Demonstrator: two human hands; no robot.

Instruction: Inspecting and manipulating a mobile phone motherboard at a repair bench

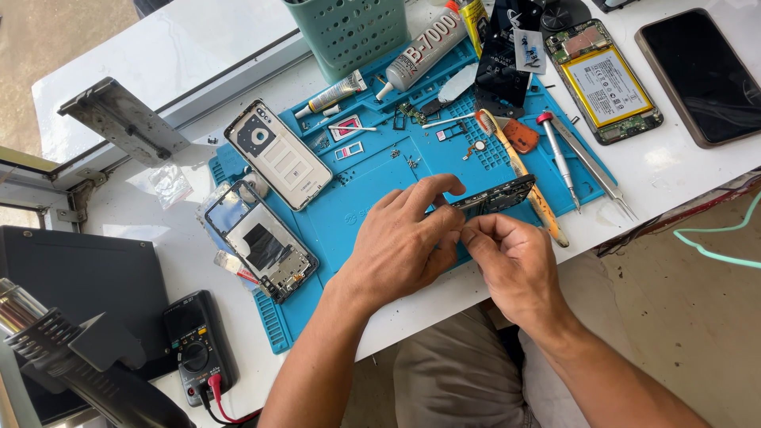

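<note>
Both hands are pinching a dark circuit board (pixel 495 195) over the blue mat (pixel 357 206): left hand (pixel 404 242) fingers gripping its near edge, right hand (pixel 515 257) fingers closing on its underside.

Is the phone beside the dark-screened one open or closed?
Open: the phone lies back-off, its yellow battery and green circuit boards exposed.

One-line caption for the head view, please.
Both hands, left hand and right hand, hold a small dark phone part over a blue repair mat.
</note>
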